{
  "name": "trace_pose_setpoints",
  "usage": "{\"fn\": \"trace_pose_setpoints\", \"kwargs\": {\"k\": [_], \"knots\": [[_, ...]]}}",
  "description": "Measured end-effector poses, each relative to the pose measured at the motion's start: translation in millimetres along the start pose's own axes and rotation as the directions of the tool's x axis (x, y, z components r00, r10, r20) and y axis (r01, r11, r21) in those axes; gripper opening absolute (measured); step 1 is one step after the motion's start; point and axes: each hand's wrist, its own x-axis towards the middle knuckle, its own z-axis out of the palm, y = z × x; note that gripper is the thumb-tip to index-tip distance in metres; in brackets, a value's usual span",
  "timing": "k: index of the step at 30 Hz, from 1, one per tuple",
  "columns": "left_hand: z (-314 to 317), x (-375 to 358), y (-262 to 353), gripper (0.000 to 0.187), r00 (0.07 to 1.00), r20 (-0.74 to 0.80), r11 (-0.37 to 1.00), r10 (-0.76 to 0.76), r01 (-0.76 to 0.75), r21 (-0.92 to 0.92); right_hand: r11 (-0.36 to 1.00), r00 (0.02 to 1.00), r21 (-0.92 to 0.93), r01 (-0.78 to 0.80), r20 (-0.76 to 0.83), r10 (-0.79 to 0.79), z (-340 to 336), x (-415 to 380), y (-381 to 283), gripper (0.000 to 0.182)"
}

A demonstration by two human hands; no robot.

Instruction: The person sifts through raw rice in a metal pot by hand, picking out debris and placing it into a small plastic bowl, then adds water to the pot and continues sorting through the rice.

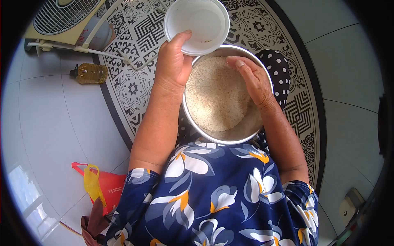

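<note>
My left hand (pixel 175 57) grips the rim of a white plastic tub (pixel 168 24), thumb inside and fingers hidden beneath. A few small brownish specks lie in the tub, which is held tilted over the far edge of a round metal pot (pixel 184 107). Pale grains that look like rice (pixel 215 98) fill much of that pot, heaped toward its left side. Inside the pot's right side, my right hand (pixel 253 80) is cupped over the grains, thumb and forefinger extended; its other fingers are mostly hidden. The pot rests at my lap.
A patterned round mat (pixel 132 88) lies under me on pale tiles. To the left are a bottle of yellow-brown liquid (pixel 91 74), a fan-like appliance (pixel 61 20) with a white tube frame, and red and yellow bags (pixel 111 186). A beige object (pixel 351 207) sits at lower right.
</note>
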Motion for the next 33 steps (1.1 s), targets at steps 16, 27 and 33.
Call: {"fn": "trace_pose_setpoints", "kwargs": {"k": [16,27,33], "knots": [[-2.8,2.9,-1.3,0.043,1.0,0.024,1.0,-0.001,0.0,0.013,0.597,0.945,-0.802,-0.001,0.194,0.263,5.8,-0.3,28.0,0.031],[-2.6,3.1,-1.6,0.042,1.0,0.006,1.0,0.006,-0.006,-0.003,0.964,0.949,0.013,-0.266,0.18,0.26,5.0,1.1,12.3,0.028],[-1.0,2.2,-0.4,0.045,1.0,0.021,1.0,0.003,-0.003,0.015,0.796,0.956,-0.58,-0.175,0.094,0.279,2.3,0.7,6.6,0.03]]}}
